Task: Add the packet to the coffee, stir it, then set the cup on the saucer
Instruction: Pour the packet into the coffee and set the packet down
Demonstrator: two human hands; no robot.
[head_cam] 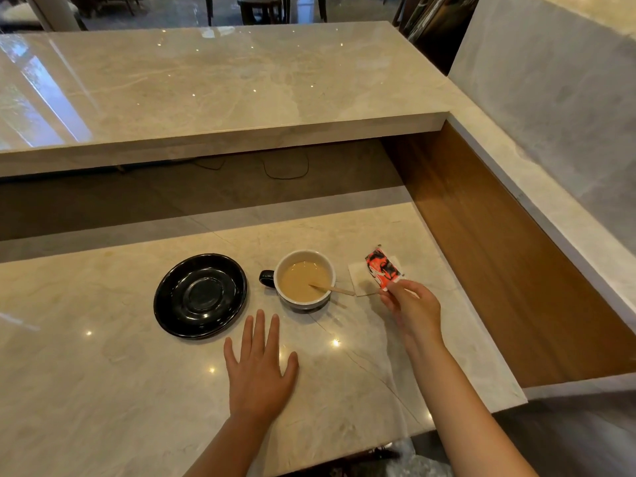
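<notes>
A cup with a white inside and a black handle stands on the marble counter, filled with light brown coffee. A wooden stirrer leans in it, its end poking out over the right rim. Left of the cup lies an empty black saucer. My right hand pinches the lower end of a red, black and white packet, held just above a white napkin to the cup's right. My left hand rests flat on the counter in front of the cup, fingers spread.
The counter ends at its near edge and drops off on the right beside a wooden side panel. A raised marble shelf runs along the back, with a dark gap and a cable beneath it.
</notes>
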